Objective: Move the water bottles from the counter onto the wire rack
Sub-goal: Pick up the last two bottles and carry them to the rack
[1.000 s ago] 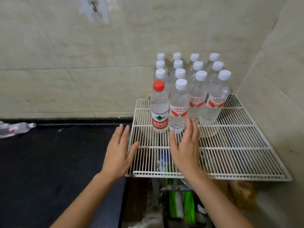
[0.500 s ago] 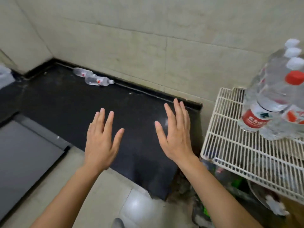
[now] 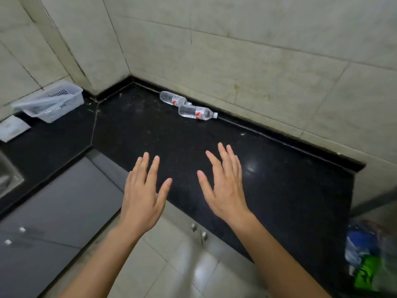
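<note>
I've swung away from the wire rack (now out of view); my left hand (image 3: pixel 142 196) and right hand (image 3: pixel 225 190) hover over the counter (image 3: pixel 279 179), fingers spread, holding nothing. Two water bottles (image 3: pixel 196 111) lie sideways by the back wall (image 3: pixel 257 61), probably next to fetch.

White perforated plastic basket (image 3: pixel 51 102) at far left, tilted, close to the tiled wall (image 3: pixel 257 50) — white card (image 3: pixel 12 130) just beside it. Steel sink edge (image 3: pixel 8 179) at the left border. Grey cabinet fronts (image 3: pixel 64 207) below. Two small metal knobs (image 3: pixel 194 227) lower centre — blurred blue-and-green packaging (image 3: pixel 365 265) at lower right.
</note>
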Demonstrator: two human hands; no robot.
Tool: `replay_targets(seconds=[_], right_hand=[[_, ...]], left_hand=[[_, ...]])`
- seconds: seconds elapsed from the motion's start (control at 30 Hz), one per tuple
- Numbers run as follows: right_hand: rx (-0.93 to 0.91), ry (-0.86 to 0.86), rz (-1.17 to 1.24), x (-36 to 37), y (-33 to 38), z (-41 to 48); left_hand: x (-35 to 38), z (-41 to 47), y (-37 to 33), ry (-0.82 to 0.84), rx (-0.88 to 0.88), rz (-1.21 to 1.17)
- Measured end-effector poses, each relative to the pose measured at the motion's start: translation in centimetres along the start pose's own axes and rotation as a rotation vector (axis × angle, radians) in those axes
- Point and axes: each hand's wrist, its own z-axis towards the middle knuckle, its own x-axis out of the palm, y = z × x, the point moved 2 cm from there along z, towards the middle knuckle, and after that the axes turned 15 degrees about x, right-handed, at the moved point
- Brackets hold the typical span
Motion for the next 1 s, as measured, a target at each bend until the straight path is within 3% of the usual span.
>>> replay_targets(seconds=[0.2,0.37,0.53,0.7,1.0], right_hand=[[0.083,-0.010,-0.018,4.8,-1.0,4.9],[0.167,0.022,-0.055,9.0,-3.5,11.5],[0.324,0.266,-0.003,13.0,-4.6,18.9],[0.594,0.508,0.124,16.4,-5.4,26.2],[0.920,0.478,0.361,24.8,-5.3,36.2]], left_hand=[[2.4,5.6,5.3,0.020,0.009,-0.052],[6.5,12.0,9.6,0.131,0.061,-0.036],[9.3,19.7,14.0,0.279,0.107,0.031],[10.7,27.3,18.7,0.339,0.204,0.114],[17.0,42.2,28.7,0.476,0.356,0.135]])
